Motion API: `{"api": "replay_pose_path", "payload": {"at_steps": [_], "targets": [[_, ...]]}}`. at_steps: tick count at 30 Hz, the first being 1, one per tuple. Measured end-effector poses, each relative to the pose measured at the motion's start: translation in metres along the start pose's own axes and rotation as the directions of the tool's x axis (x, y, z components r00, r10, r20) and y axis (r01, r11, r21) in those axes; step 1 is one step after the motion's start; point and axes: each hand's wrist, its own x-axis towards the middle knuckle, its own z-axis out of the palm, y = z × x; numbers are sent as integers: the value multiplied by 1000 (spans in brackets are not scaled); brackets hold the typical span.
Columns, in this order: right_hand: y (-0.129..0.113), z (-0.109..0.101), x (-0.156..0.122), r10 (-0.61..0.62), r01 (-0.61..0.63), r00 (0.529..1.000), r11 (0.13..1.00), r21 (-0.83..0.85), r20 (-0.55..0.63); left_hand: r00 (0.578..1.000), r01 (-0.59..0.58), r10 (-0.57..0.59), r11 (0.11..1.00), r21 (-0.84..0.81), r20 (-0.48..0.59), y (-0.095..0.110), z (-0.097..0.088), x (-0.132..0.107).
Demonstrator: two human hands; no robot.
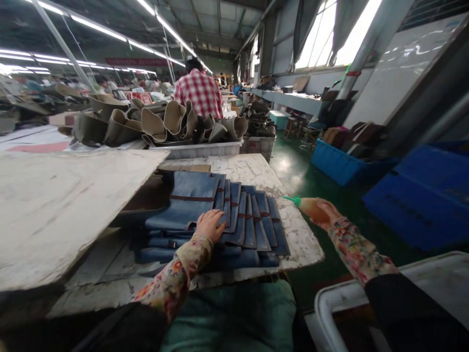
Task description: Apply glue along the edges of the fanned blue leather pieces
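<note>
Overlapping blue leather pieces lie fanned out on the worn white table, each with a dark reddish-brown strip across it. My left hand rests on the fanned pieces with its fingers stretched out. Off the table's right edge, my right hand is wrapped round a squeeze bottle of amber liquid. The bottle is held on its side, its green nozzle pointing left toward the pieces. Folded parts of the blue pieces pile up nearer to me, partly hidden by my left forearm.
A raised white board overhangs the left side. Behind the pieces, a white crate holds curled olive-brown panels. A person in a checked shirt sits beyond. Blue bins stand on the right, and a white-rimmed container is at lower right.
</note>
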Motion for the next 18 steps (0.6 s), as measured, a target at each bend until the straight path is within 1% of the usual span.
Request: {"api": "replay_pose_path", "payload": {"at_steps": [2, 4, 5, 7, 9, 10, 12, 15, 18], "targets": [[4, -2, 28, 24, -24, 997, 1000, -1, -69, 994, 105, -105, 994, -8, 42, -11, 19, 7], [10, 3, 51, 45, -48, 995, 998, -34, -85, 986, 146, -143, 989, -26, 84, -20, 39, 10], [13, 7, 62, 58, -64, 994, 996, -64, -89, 986, 144, -141, 989, -28, 87, -23, 47, 11], [18, 15, 81, 109, -125, 988, 979, -162, -107, 992, 115, -114, 993, -17, 60, -28, 59, 11], [22, 24, 97, 163, -198, 976, 941, -273, -146, 994, 102, -101, 995, -15, 42, -32, 64, 12], [25, 29, 103, 165, -212, 972, 923, -322, -168, 994, 100, -100, 995, -17, 37, -34, 65, 13], [29, 36, 113, 105, -173, 976, 904, -391, -188, 995, 99, -99, 995, -21, 25, -37, 67, 15], [37, 44, 125, -22, -50, 987, 896, -441, -157, 995, 96, -96, 995, -22, 0, -42, 70, 17], [46, 47, 141, -96, 19, 987, 870, -493, -132, 995, 93, -94, 995, -27, -19, -45, 74, 19]]}}
